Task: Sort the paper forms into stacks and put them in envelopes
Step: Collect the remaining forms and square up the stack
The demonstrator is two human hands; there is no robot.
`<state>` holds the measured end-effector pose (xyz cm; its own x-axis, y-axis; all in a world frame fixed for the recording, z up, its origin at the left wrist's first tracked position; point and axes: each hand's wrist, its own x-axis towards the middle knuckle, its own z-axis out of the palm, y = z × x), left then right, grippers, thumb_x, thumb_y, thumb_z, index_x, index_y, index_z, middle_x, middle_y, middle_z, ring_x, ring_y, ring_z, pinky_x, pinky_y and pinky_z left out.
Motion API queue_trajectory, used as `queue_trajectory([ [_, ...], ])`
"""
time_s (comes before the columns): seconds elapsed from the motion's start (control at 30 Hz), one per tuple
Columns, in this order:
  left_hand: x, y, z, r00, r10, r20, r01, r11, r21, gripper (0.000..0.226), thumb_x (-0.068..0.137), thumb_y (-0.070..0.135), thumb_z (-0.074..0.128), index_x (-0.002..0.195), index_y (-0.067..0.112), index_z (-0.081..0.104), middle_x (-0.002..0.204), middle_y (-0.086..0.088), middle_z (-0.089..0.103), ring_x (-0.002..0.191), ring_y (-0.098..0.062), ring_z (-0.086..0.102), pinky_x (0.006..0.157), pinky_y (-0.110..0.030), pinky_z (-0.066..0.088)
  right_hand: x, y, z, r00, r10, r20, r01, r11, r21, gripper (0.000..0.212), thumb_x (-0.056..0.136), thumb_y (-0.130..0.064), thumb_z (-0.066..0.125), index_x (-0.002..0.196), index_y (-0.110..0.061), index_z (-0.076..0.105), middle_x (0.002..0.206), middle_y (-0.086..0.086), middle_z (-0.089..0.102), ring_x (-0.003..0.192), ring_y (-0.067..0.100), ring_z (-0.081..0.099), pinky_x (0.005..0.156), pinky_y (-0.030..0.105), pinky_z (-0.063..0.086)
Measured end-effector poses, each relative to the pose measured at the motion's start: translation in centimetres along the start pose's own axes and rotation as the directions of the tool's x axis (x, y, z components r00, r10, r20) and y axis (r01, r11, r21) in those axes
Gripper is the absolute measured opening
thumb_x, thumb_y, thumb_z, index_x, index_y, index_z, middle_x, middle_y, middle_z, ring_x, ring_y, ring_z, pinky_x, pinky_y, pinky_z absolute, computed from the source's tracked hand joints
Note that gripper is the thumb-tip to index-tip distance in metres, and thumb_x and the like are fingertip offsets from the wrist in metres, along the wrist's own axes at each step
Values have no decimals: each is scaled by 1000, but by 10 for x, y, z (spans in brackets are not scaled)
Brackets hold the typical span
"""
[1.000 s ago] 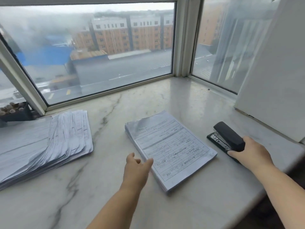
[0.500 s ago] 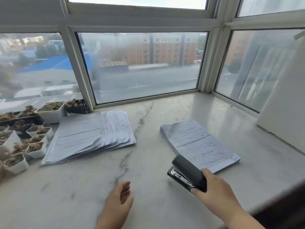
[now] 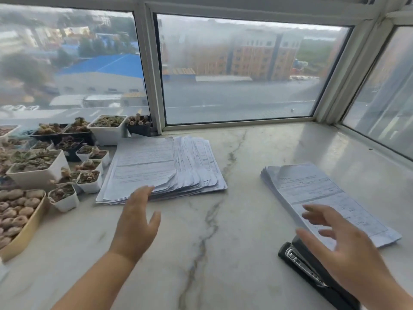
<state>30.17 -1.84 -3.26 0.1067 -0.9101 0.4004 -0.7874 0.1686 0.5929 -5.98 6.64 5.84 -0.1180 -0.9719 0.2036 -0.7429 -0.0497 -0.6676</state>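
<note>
A white marble sill veined in grey [image 3: 223, 253] runs beneath a grey-framed corner window [image 3: 152, 70]. The left hand [image 3: 136, 222] reaches toward eleven o'clock with fingers straight and thumb spread wide, holding nothing; its fingertips [image 3: 146, 189] meet the near edge of a fanned, slumping stack of white printed paper forms [image 3: 163, 168] lying at about eleven o'clock on the sill. Whether the fingertips actually press the paper or only overlap it in view cannot be told.

The right hand [image 3: 342, 245] is at four o'clock, fingers splayed and slack, gripping nothing. It hovers over a black stapler with a chrome mouth [image 3: 299, 262], which lies flat on the marble with its front end pointing toward ten o'clock; the palm hides the stapler's rear part, and contact between the two cannot be judged. Just beyond the stapler, at two o'clock, lies a neater, squared stack of white printed forms [image 3: 317, 193], its long side running from eleven to five o'clock, its near corner just beside the stapler.

At nine o'clock, left of the fanned stack and touching its edge, small white square pots of succulents [image 3: 89, 180] crowd together, with a tan oblong tray of rounded pale plants [image 3: 17, 215] at the far left.
</note>
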Motion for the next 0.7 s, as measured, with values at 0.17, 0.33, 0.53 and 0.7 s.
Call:
queue_trajectory([
  [0.17,52,-44,21,977,-205,63,178,938,296,80,83,52,57,146,10,30,152,-16,30,143,-33,22,118,-47,14,129,-22,105,871,298,391,-400,892,212,21,89,-28,62,95,-8,61,87,-3,55,81,26,62,88,36,51],
  [0.33,45,-63,49,948,-284,143,197,877,437,85,82,67,29,151,18,21,160,-6,15,147,-20,11,120,-33,5,210,-28,162,715,527,459,-675,691,259,21,100,-22,50,108,-3,49,94,17,61,94,30,63,89,37,52],
  [0.53,43,-61,46,959,-258,117,194,899,393,107,60,71,2,150,19,26,159,-4,18,146,-18,12,118,-31,3,259,-52,214,711,528,465,-621,781,62,40,93,-31,62,119,-1,59,109,16,66,92,29,64,81,36,50],
  [0.7,40,-65,46,965,-240,105,191,920,342,103,62,72,10,149,19,27,158,-3,21,146,-17,15,118,-27,0,279,-71,237,760,460,460,-548,834,72,32,96,-4,49,125,6,56,120,19,63,110,33,61,85,34,50],
])
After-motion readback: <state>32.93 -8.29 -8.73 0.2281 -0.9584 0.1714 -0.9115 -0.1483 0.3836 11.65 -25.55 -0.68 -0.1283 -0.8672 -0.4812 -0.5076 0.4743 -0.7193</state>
